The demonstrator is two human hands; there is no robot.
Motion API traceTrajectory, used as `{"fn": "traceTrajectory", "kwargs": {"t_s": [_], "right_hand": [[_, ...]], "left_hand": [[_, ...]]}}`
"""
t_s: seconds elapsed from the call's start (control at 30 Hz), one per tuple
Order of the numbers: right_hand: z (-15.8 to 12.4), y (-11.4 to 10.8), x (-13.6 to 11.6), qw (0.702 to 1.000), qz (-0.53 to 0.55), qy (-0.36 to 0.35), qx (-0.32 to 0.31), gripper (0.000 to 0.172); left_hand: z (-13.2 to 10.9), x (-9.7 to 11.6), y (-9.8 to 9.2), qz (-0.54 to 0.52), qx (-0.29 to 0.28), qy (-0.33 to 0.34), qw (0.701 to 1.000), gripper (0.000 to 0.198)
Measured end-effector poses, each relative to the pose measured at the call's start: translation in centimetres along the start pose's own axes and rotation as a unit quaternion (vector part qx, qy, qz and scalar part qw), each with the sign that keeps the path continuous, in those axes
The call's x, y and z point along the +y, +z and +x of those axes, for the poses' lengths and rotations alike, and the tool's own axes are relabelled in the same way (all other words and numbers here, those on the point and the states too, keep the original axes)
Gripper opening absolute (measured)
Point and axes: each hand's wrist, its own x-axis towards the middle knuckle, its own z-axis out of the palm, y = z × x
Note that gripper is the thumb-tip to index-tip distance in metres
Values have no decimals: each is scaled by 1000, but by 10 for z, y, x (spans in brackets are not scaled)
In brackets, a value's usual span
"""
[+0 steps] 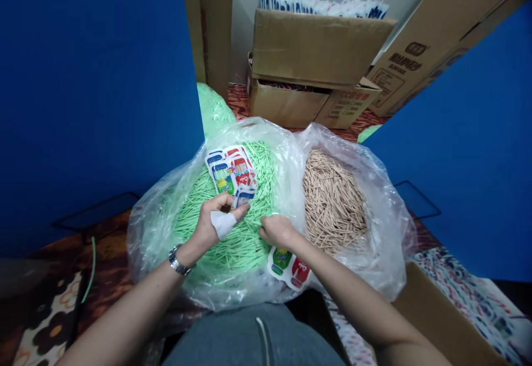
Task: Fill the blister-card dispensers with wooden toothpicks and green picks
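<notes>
My left hand (216, 219) has its fingers clamped on a fan of printed packets (230, 173); right hand (277, 230) fingers together, pinching green sticks (249, 244) just beneath. I'd grab few, keep them aligned.

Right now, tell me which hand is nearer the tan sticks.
Right. The right hand rests on the green sticks beside the tan sticks; the left hand holds cards farther off.

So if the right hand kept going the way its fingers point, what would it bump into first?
The right hand points leftward, low over the pile of thin green sticks. It would probably meet the left hand, which pinches a fan of small printed paper packets. Depth is hard to judge, so it might brush the sticks first.
</notes>
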Motion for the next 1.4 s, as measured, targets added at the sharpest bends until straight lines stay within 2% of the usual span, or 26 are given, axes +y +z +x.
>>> {"fn": "traceTrajectory", "kwargs": {"t_s": [0.17, 0.3, 0.43, 0.5, 0.57, 0.73, 0.93, 1.03, 1.1, 1.17, 1.2, 1.23, 1.33, 1.37, 1.4], "right_hand": [[-8, -9, 8, 999, -6, -44, -3, 26], [-1, -5, -2, 996, -10, -75, 48, 29], [9, 5, -11, 995, -6, -75, 60, 51], [11, 10, -12, 995, -11, -82, 59, 53], [13, 13, -12, 994, -16, -93, 61, 48], [22, 17, -13, 992, -21, -109, 59, 20], [25, 14, -13, 991, -3, -111, 68, 18], [17, 7, -3, 981, 93, -124, 116, 17], [12, 1, 6, 952, 230, -139, 145, 17], [7, -3, 13, 899, 388, -145, 141, 21], [5, -4, 14, 862, 470, -140, 128, 24], [4, -5, 14, 815, 553, -131, 116, 27], [2, -7, 10, 640, 757, -94, 87, 32], [1, -9, 8, 591, 798, -86, 78, 35], [0, -11, 7, 554, 826, -83, 70, 38]], "left_hand": [[0, -1, -1, -3, 3, -1, 1000, 28], [0, -3, 3, 17, 6, 19, 1000, 29], [-1, -6, 0, 14, 8, 14, 1000, 29], [-1, -7, -3, 10, 11, 8, 1000, 29], [-1, -6, -4, 12, 13, 6, 1000, 29], [0, -4, -1, 10, 6, 0, 1000, 29], [2, -5, -2, -3, 24, 17, 1000, 32], [2, -4, -5, 0, 21, 10, 1000, 31], [2, -3, -6, -1, 21, -2, 1000, 30], [2, -4, -6, -7, 22, -10, 1000, 28], [1, -4, -6, -11, 22, -14, 1000, 27], [1, -5, -5, -14, 19, -19, 1000, 26], [-1, -7, -4, -19, 7, -41, 999, 27], [-2, -8, -3, -19, 3, -48, 999, 28], [-4, -8, -3, -17, -1, -54, 998, 29]]}}
